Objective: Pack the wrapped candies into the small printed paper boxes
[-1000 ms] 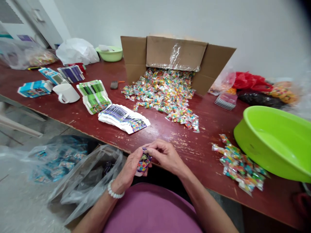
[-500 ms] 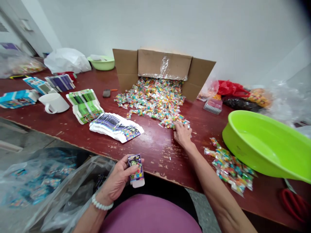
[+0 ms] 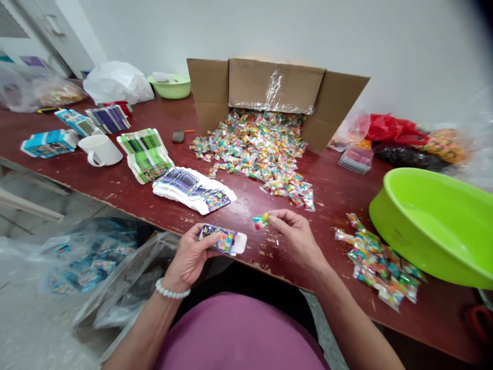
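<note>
- While my left hand (image 3: 190, 254) is closed round the carton (image 3: 221, 240), thumb on top and the other fingers curled under, my right hand (image 3: 295, 239) pinches a candy (image 3: 261, 221) between thumb and forefinger tips.
- Right hand's other fingers loosely bent, touching nothing.
- Carton lies roughly level over the near table (image 3: 339, 190) edge, its open end with the white flap facing right.
- Candy sits just right of that flap, near it but apart, held above the tabletop.
- Left wrist bent inward, palm up-ish, white bead bracelet (image 3: 171, 293) on it; forearm comes in from lower left.
- Right forearm comes from lower right, back of the hand up, fingertips pointing left at the carton.
- Carton: small, rectangular, glossy purple card with bright cartoon print.
- Candy: small clear crinkly wrapper, red, yellow and green inside.
- Table: dark red, scratched and chipped along the near edge.
- Candy pile (image 3: 258, 149) spills out of a cardboard box (image 3: 277, 85) lying on its side at the back; a smaller heap (image 3: 379, 267) lies to my right, beside a lime plastic basin (image 3: 435, 226).
- Fanned stack of flat cartons (image 3: 194, 187) lies behind my left hand; a white mug (image 3: 100, 150) stands further left.
- Clear plastic bag (image 3: 127, 277) hangs open below the table edge at my left.
</note>
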`<state>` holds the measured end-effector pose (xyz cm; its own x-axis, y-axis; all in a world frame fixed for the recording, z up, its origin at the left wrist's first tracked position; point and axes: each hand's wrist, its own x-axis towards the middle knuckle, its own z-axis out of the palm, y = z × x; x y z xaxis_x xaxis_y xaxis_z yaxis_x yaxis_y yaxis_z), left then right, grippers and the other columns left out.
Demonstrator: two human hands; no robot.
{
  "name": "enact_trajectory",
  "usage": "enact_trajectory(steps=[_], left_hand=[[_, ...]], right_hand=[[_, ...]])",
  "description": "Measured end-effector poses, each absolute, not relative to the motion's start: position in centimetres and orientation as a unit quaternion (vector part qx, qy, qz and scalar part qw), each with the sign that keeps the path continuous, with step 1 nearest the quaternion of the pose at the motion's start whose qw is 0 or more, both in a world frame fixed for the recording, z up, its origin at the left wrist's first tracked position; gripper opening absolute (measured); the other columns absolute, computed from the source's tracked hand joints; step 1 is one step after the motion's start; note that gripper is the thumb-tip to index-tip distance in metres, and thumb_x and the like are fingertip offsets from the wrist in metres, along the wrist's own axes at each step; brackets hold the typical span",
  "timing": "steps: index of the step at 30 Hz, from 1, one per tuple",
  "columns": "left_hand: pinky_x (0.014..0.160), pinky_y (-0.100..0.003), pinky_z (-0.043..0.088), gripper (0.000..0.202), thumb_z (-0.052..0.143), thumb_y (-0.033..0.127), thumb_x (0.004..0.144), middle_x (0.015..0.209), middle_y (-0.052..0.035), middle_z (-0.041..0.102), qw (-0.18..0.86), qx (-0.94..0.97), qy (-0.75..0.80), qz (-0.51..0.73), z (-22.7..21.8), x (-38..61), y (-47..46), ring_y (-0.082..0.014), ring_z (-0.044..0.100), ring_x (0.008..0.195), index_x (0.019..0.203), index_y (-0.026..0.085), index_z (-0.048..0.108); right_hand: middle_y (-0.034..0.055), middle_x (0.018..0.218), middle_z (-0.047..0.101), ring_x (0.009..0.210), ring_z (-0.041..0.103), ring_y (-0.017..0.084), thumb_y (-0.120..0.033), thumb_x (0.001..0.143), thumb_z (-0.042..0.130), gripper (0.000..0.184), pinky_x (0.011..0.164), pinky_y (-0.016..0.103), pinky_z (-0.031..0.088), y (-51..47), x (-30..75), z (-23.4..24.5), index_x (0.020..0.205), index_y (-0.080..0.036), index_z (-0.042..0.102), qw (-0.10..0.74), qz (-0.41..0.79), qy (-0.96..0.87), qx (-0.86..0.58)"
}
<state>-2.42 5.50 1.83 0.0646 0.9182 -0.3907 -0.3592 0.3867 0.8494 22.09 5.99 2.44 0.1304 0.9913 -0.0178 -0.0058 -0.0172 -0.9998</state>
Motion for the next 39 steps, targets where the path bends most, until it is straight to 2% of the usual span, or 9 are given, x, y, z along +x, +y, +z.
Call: enact_trajectory(steps=[8, 14, 20, 24, 29, 32, 34, 36, 39], left_hand=[[0.076, -0.035, 0.061, 0.043, 0.086, 0.014, 0.063, 0.09, -0.0006, 0.068, 0.739, 0.242, 0.428, 0.461, 2.0, -1.3, 3.4, -0.0193, 0.07, 0.086, 0.085, 0.019, 0.049], [0.059, -0.028, 0.054, 0.055, 0.085, 0.026, 0.066, 0.091, -0.005, 0.068, 0.784, 0.356, 0.379, 0.34, 1.2, -0.6, 2.2, -0.018, 0.069, 0.065, 0.113, 0.016, 0.057], [0.069, -0.026, 0.051, 0.033, 0.067, 0.034, 0.086, 0.09, -0.0025, 0.066, 0.748, 0.438, 0.372, 0.332, 2.0, -0.5, 2.2, -0.0151, 0.068, 0.071, 0.114, 0.021, 0.054], [0.063, -0.024, 0.048, 0.03, 0.067, 0.036, 0.086, 0.088, -0.0007, 0.064, 0.74, 0.445, 0.369, 0.344, 2.5, -0.2, 2.0, -0.0116, 0.062, 0.064, 0.112, 0.022, 0.058], [0.054, -0.025, 0.048, 0.039, 0.065, 0.051, 0.085, 0.081, -0.0029, 0.066, 0.759, 0.348, 0.385, 0.394, 1.8, 0.4, 1.9, -0.0139, 0.06, 0.058, 0.105, 0.018, 0.066], [0.051, -0.028, 0.05, 0.051, 0.06, 0.061, 0.083, 0.076, -0.0056, 0.068, 0.764, 0.279, 0.404, 0.419, 1.5, 0.5, 2.3, -0.0159, 0.06, 0.055, 0.099, 0.014, 0.069], [0.048, -0.029, 0.05, 0.049, 0.062, 0.06, 0.082, 0.073, -0.0052, 0.068, 0.765, 0.257, 0.417, 0.419, 1.7, 0.5, 2.5, -0.0167, 0.06, 0.052, 0.096, 0.014, 0.069], [0.049, -0.029, 0.051, 0.044, 0.065, 0.055, 0.082, 0.072, -0.0053, 0.069, 0.764, 0.262, 0.418, 0.416, 2.0, 0.4, 2.6, -0.0172, 0.061, 0.051, 0.093, 0.013, 0.07], [0.049, -0.028, 0.052, 0.039, 0.069, 0.05, 0.08, 0.073, -0.0051, 0.07, 0.747, 0.299, 0.407, 0.433, 2.2, 0.5, 2.4, -0.0172, 0.062, 0.053, 0.095, 0.013, 0.071]], right_hand=[[0.0036, 0.075, 0.073, 0.065, 0.063, 0.015, -0.036, 0.079, 0.072, 0.019, 0.063, 0.026, 0.049, 3.9, 18.7, 2.5, 0.08, -0.017, 0.071, 0.522, 0.439, -0.497, -0.536], [0.0036, 0.076, 0.074, 0.062, 0.063, 0.014, -0.028, 0.085, 0.065, 0.014, 0.06, 0.025, 0.048, 3.7, 18.6, 3.9, 0.085, -0.017, 0.073, 0.442, 0.386, -0.624, -0.515], [0.001, 0.07, 0.069, 0.06, 0.058, 0.013, -0.018, 0.088, 0.058, 0.015, 0.058, 0.023, 0.041, 4.0, 19.4, 5.1, 0.083, -0.019, 0.073, 0.378, 0.291, -0.74, -0.474], [0.0018, 0.068, 0.067, 0.062, 0.059, 0.015, -0.022, 0.09, 0.058, 0.018, 0.061, 0.025, 0.041, 4.0, 18.6, 5.0, 0.077, -0.021, 0.071, 0.373, 0.232, -0.78, -0.445], [0.0007, 0.068, 0.069, 0.06, 0.061, 0.015, -0.026, 0.09, 0.062, 0.015, 0.061, 0.026, 0.042, 3.4, 17.2, 4.5, 0.079, -0.022, 0.071, 0.393, 0.284, -0.739, -0.468], [0.0014, 0.077, 0.07, 0.069, 0.063, 0.015, -0.033, 0.093, 0.06, 0.018, 0.069, 0.027, 0.046, 3.3, 17.3, 4.7, 0.083, -0.022, 0.071, 0.406, 0.356, -0.716, -0.443], [0.0025, 0.085, 0.069, 0.076, 0.064, 0.016, -0.035, 0.092, 0.061, 0.018, 0.072, 0.028, 0.048, 3.3, 17.4, 4.5, 0.086, -0.022, 0.071, 0.448, 0.39, -0.668, -0.449], [0.0022, 0.087, 0.066, 0.074, 0.062, 0.016, -0.038, 0.086, 0.067, 0.018, 0.067, 0.027, 0.049, 3.4, 17.3, 3.9, 0.094, -0.023, 0.068, 0.482, 0.444, -0.585, -0.478], [-0.0004, 0.082, 0.064, 0.065, 0.059, 0.014, -0.043, 0.079, 0.073, 0.037, 0.058, 0.025, 0.049, 3.2, 17.0, 2.9, 0.107, -0.023, 0.061, 0.444, 0.586, -0.494, -0.464]])
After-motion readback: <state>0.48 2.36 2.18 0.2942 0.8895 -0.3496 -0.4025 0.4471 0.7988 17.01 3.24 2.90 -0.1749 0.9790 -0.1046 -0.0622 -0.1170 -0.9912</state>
